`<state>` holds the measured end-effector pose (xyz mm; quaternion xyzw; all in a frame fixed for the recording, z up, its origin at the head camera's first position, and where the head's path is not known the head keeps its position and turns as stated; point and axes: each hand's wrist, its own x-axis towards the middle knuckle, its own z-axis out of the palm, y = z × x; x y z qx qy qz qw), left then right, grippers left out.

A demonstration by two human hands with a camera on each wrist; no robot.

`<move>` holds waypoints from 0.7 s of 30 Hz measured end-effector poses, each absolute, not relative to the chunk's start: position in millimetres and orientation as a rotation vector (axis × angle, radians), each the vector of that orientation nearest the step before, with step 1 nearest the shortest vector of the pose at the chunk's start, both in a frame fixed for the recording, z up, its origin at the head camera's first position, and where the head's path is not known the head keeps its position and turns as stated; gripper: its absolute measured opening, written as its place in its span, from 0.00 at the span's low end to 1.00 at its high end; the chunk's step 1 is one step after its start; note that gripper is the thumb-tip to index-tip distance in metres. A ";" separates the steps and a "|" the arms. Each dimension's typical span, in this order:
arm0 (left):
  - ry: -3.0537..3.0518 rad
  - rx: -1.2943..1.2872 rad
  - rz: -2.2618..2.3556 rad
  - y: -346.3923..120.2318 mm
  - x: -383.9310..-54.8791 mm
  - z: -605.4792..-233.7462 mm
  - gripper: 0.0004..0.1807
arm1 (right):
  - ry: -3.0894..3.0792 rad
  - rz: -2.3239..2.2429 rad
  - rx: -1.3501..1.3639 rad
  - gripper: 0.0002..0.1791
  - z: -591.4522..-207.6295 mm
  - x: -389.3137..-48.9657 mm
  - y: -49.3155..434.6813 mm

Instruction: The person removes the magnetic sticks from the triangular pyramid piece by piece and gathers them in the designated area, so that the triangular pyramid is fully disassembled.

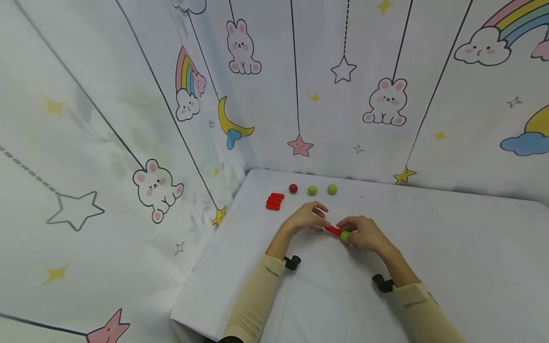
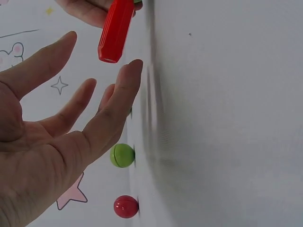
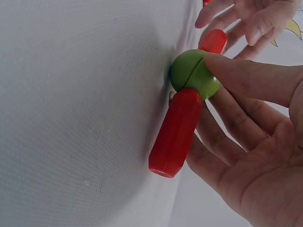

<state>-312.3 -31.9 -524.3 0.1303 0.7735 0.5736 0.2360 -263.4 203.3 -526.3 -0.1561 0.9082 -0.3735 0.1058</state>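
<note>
A green ball with a seam round it is pinched between the thumb and fingers of my right hand. One red ribbed rod sticks out of the ball toward the wrist, and a second red rod points from its far side to my left hand. In the left wrist view, the spread fingers of the left hand lie round the free end of that rod, with a visible gap. Some right-hand fingers are hidden behind the ball.
Several red rods lie side by side at the table's left. Behind them stand a red ball and two green balls, one in the middle and one to its right. A printed curtain borders the white table.
</note>
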 end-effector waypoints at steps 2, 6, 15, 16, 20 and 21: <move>2.124 0.346 1.579 -31.8 -312.9 -525.4 0.29 | 2.669 -1.107 -0.455 0.21 -525.5 -264.3 202.8; 2.144 0.344 1.574 -31.8 -315.3 -528.2 0.28 | 2.655 -1.115 -0.471 0.21 -524.3 -265.5 203.7; 2.164 0.353 1.564 -34.4 -316.3 -531.2 0.28 | 2.635 -1.132 -0.543 0.20 -525.7 -266.4 204.9; 2.166 0.352 1.563 -34.5 -316.3 -531.4 0.28 | 2.636 -1.134 -0.544 0.20 -525.8 -266.6 205.2; 2.166 0.353 1.560 -32.9 -316.6 -533.2 0.28 | 2.659 -1.116 -0.543 0.21 -524.9 -265.8 206.3; 2.165 0.354 1.560 -32.4 -316.7 -534.1 0.28 | 2.666 -1.113 -0.538 0.21 -524.6 -265.5 206.3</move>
